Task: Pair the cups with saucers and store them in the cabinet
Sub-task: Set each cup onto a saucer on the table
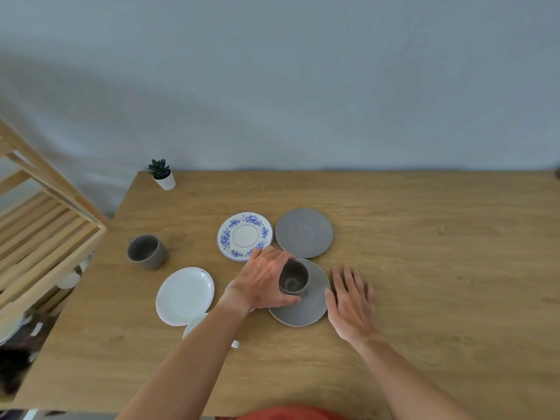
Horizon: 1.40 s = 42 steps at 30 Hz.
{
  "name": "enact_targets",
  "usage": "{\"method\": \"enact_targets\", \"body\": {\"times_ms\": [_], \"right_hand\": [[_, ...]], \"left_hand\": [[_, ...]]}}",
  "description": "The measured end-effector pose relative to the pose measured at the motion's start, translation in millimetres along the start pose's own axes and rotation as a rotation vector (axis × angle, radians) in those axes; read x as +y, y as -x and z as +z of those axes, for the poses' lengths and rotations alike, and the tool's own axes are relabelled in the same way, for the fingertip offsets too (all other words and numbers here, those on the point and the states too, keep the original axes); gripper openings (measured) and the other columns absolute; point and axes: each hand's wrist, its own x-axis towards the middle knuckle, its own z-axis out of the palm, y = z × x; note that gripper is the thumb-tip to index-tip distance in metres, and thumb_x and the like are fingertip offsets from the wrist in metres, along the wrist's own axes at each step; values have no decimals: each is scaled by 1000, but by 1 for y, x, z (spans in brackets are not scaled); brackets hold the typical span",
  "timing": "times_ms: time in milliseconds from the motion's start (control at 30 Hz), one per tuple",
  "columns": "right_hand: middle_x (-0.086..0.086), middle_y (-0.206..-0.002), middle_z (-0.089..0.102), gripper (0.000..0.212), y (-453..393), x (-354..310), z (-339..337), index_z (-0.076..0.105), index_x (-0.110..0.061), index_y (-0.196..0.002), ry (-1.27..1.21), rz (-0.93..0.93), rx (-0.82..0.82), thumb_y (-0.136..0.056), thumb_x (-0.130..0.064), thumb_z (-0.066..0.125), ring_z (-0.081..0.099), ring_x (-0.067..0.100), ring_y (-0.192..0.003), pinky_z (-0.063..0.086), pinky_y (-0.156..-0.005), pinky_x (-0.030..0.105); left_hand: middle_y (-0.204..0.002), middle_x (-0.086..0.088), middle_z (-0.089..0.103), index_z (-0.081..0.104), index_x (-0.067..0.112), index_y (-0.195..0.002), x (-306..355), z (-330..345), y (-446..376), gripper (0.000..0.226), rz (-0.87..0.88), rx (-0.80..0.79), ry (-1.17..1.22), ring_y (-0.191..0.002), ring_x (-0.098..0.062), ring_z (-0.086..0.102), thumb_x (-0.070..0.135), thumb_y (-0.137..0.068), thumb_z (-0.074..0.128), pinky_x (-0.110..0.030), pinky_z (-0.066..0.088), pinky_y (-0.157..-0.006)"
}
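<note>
Cabinet [45, 225], open slatted wood, stands off the table's left edge; some white crockery shows on its lower shelf, too blurred to count, so I cannot say whether any pair is stored yet.

Table [424, 268], left to right:
- Small potted plant [162, 174] at the far left corner, not part of the job.
- Grey cup [147, 251] alone near the left edge, upright, on no saucer. Unpaired.
- White saucer [185, 295] bare, nearer the front. Just right of it, white crockery [194, 325] shows mostly hidden under my left forearm; I cannot tell what it is.
- Blue-flowered saucer [245, 235] bare, mid-table. No matching cup is in view.
- My left hand [262, 281] has fingers and thumb curled round the second grey cup [293, 278], which sits upright on the near grey saucer [303, 298], somewhat off-centre toward its far left rim. Whether the cup's weight is fully on the saucer I cannot tell.
- Far grey saucer [304, 232] bare, just beyond the near one.
- My right hand [351, 301] lies flat with fingers spread, holding nothing, at the right rim of the near grey saucer, seemingly steadying it.

Judgement: one grey pair is being formed; nothing on the table is ready beyond that. Left to do: the lone grey cup to the far grey saucer, cups for the white and flowered saucers, then all pairs into the cabinet. Early stage.
</note>
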Motion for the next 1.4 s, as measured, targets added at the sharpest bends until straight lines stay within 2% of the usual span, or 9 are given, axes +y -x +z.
{"method": "enact_targets", "body": {"times_ms": [167, 367, 533, 667, 833, 933, 1000, 1133, 1400], "right_hand": [[4, -168, 6, 82, 2, -2, 6, 15, -24, -158, -28, 13, 29, -88, -59, -9, -1, 23, -154, -1, -123, 51], [6, -165, 20, 74, 7, -2, 11, 27, -22, -156, 2, 34, 46, -95, -58, 4, 13, 25, -153, 8, -122, 53], [8, -139, 57, 60, -5, 2, 3, 60, -20, -131, 13, 36, 151, -95, -52, 25, 50, 29, -129, 34, -102, 52], [8, -115, 62, 46, -27, 0, -12, 62, -17, -121, -58, 64, 224, -99, -46, 34, 56, 32, -104, 42, -86, 47], [22, -142, 47, 56, -71, -17, -42, 38, -14, -148, -364, 268, 105, -101, -44, 41, 47, 42, -127, 38, -102, 51], [24, -146, 46, 66, -97, -27, -50, 32, -9, -151, -490, 298, 47, -97, -41, 54, 47, 42, -131, 40, -104, 51], [24, -136, 56, 72, -112, -33, -50, 35, -11, -149, -578, 315, -2, -90, -42, 63, 60, 41, -118, 51, -97, 52], [20, -98, 69, 54, -126, -40, -48, 47, -14, -139, -764, 372, -55, -89, -13, 69, 71, 29, -57, 59, -47, 35], [21, -106, 67, 59, -127, -42, -37, 49, -14, -141, -908, 365, -7, -87, -2, 70, 72, 29, -53, 62, -56, 43]], "left_hand": [[-123, 8, 59, 47, 25, -128, 8, 5, -4, 86, 64, -17, 7, -113, -14, 50, 75, -60, 62, -31, 35, -97], [-127, 9, 55, 43, 29, -133, 3, 12, 0, 97, 59, -32, 38, -119, -11, 46, 82, -55, 60, -29, 33, -100], [-130, 3, 55, 43, 26, -138, -14, -4, 1, 83, -69, 63, 123, -122, -14, 45, 80, -76, 43, -32, 28, -103], [-128, 4, 56, 51, 24, -130, -53, -13, 11, 62, -326, 272, 66, -118, -18, 49, 66, -86, 38, -35, 34, -96], [-130, -10, 46, 47, 14, -127, -109, -39, 29, 54, -890, 471, -18, -118, -33, 42, 44, -83, 58, -47, 30, -102], [-117, -19, 45, 43, 2, -118, -145, -52, 52, 57, -1206, 385, -61, -109, -37, 41, 39, -78, 62, -48, 32, -98], [-120, -19, 43, 41, 2, -120, -163, -58, 66, 64, -1326, 255, -48, -111, -38, 40, 48, -80, 59, -48, 34, -98], [-131, -18, 45, 35, 12, -136, -183, -62, 77, 83, -1332, 191, 107, -120, -39, 46, 60, -76, 66, -51, 35, -102], [-126, -17, 49, 40, 11, -132, -189, -52, 68, 84, -1242, 312, 315, -111, -35, 53, 42, -67, 84, -47, 50, -93]]}}
